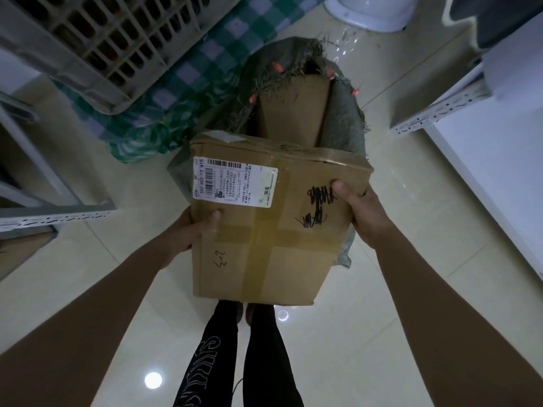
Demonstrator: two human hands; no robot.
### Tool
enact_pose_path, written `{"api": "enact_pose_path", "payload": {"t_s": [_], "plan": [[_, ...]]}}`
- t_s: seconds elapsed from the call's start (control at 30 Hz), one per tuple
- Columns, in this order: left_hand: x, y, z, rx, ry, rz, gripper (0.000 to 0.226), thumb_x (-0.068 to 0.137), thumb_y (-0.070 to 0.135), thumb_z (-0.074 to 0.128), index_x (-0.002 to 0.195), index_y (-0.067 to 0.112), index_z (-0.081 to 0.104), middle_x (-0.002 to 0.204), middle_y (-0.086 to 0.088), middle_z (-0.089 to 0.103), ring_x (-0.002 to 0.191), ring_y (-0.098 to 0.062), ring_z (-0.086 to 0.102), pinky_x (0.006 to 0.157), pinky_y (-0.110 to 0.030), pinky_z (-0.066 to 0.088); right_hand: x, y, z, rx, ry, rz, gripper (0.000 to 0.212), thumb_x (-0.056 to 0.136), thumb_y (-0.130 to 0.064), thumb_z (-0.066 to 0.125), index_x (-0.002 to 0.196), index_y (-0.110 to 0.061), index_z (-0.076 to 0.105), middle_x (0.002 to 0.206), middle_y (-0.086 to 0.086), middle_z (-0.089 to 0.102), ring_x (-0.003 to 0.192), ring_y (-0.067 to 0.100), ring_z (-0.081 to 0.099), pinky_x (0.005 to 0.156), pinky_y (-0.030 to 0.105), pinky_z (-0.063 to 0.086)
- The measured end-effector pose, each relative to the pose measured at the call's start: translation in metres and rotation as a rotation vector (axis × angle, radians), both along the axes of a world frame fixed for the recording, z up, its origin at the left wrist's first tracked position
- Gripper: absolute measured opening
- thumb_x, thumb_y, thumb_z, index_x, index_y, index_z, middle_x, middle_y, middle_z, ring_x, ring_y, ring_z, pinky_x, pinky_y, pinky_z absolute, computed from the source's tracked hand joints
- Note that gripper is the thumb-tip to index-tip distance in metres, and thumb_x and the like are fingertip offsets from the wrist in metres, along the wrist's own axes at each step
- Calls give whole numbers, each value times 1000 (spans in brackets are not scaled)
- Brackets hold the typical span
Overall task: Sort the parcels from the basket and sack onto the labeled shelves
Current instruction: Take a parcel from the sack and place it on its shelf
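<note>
I hold a taped brown cardboard parcel (264, 230) in front of me, above the floor. It carries a white shipping label, black scribbles and a handwritten mark. My left hand (188, 233) grips its left side with the thumb on top. At the right edge, my right hand (357, 207) grips it the same way. Just beyond it the grey-green woven sack (343, 113) stands open on the floor with another cardboard box (291, 113) sticking out. The grey plastic basket (97, 45) sits at the upper left.
A green checked bag (176, 92) lies under the basket. Metal shelf edges flank me at left (53, 218) and right (435, 113). A white round base (373, 10) stands at the top. Glossy floor tiles and my legs (235, 362) are below.
</note>
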State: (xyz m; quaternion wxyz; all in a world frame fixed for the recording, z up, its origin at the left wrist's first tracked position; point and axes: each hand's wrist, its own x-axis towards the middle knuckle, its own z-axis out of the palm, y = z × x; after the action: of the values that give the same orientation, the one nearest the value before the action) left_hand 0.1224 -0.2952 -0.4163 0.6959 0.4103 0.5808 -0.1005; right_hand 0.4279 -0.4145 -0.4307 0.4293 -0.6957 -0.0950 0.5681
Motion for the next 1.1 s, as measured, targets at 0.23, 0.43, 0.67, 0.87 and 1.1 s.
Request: {"api": "enact_pose_path", "payload": {"t_s": [0.23,0.43,0.67,0.87,1.1], "plan": [[23,37,17,203,-147,19,46,78,41,69,116,43,44,98,31,65,89,11,62,91,-26,50,-9,-19,8,-16,-20,-43,85,51,-47,87,126,-25,54,122,6,65,112,23,64,96,48,53],[44,68,14,376,-117,55,116,47,36,92,145,33,31,123,11,53,101,0,57,83,-22,51,-13,-24,9,-11,-25,-23,63,58,-36,84,115,-33,56,115,0,67,107,19,66,95,46,54],[41,66,27,398,-45,-223,72,57,20,89,116,32,50,106,13,56,91,-1,57,61,-11,52,-11,-30,15,-13,-23,-83,69,64,-38,84,126,-28,54,119,-1,68,109,16,66,88,33,55],[38,25,53,557,-71,-276,69,61,18,89,115,27,47,103,18,51,85,18,51,61,-2,42,-29,-36,38,11,-158,-265,76,67,-22,76,136,-22,45,129,1,58,120,17,56,85,27,52],[42,-2,96,620,-147,-351,72,57,21,92,114,25,48,100,19,51,92,3,53,71,-14,43,-69,-58,95,-201,-880,-25,102,70,-10,78,154,-13,20,157,20,15,145,37,14,112,35,16]]}}
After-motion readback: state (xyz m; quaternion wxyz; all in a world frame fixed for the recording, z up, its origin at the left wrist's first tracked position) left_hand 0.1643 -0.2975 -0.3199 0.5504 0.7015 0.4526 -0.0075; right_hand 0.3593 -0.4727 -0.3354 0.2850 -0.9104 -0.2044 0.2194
